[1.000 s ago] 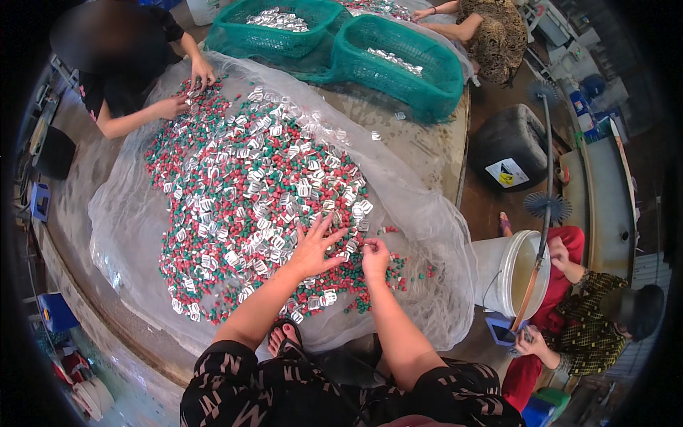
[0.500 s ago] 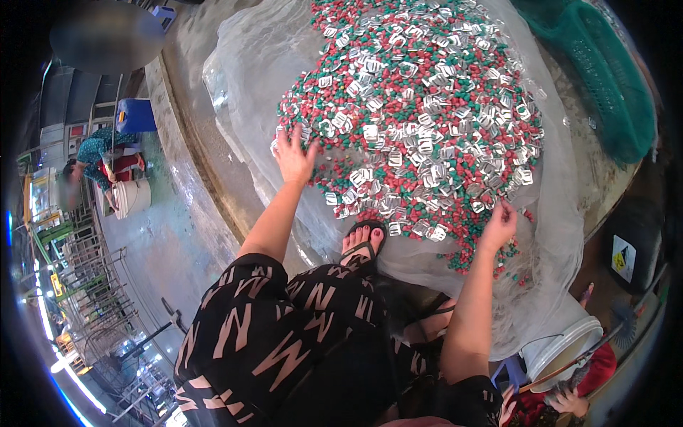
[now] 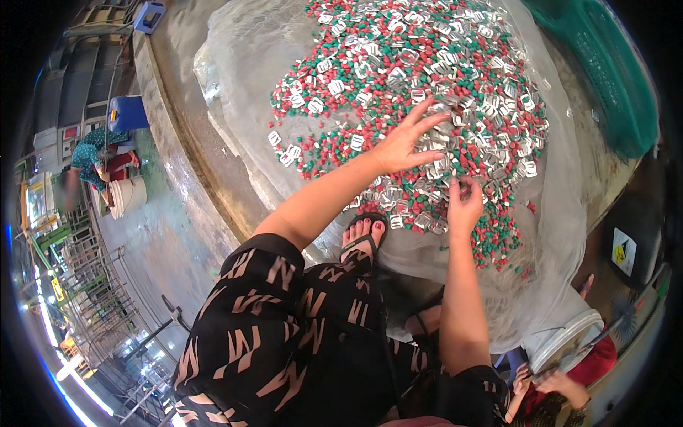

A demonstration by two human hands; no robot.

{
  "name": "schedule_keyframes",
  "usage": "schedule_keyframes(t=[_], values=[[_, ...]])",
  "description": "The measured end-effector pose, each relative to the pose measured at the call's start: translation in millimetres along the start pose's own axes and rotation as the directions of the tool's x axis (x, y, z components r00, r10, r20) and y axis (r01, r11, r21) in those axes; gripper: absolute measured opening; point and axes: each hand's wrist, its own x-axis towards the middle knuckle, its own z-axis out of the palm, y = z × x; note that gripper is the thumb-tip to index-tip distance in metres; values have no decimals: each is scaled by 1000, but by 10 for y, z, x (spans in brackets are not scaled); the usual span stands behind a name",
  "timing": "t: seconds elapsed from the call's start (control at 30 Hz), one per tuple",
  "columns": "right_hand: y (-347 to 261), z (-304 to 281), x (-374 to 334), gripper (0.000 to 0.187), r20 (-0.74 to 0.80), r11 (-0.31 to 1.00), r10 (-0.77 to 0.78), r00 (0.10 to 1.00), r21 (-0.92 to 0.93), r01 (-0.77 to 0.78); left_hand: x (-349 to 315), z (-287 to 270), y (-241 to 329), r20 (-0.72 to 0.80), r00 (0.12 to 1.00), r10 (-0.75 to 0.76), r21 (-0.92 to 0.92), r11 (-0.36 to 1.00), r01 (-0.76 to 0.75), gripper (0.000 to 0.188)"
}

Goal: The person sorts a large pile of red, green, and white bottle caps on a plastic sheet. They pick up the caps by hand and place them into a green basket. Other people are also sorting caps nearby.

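A wide pile of small red and green tumbling-media cones lies spread on a sheer white net. Many flat silver slotted buckles are mixed through it. My left hand reaches over the middle of the pile, palm down, its fingers spread above the buckles. Just nearer and to the right, my right hand is low over the pile with curled fingers. Whatever those fingers may hold is too small to tell. A few loose buckles lie at the pile's left edge.
My sandalled foot rests at the net's near edge. A green plastic basket stands at far right, above a black container. Another person's hands are beside a white bucket. Far left, someone bends at another bucket.
My left hand has swept rightward from the pile's left edge to its middle. My right hand has moved left and slightly up, close to it. Buckles and cones on the left lie differently.
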Motion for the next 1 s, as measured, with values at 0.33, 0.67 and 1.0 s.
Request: schedule_keyframes(t=[0.33, 0.67, 1.0], values=[[47, -147, -9, 32, -56, 998, -40, 998, -57, 36, -1826, -1113, -1489, -845, 406, -348, 247, 420, 873, 54], [-390, 132, 250, 44, 293, 797, 10, 956, -580, 169, -1072, -2, 16, -272, 936, -226, 149, 950, 272, 36], [-88, -294, 462, 22, 552, 665, 93, 828, 585, -465, -525, -98, -155, -88, 981, -172, 549, 814, 192, 26]])
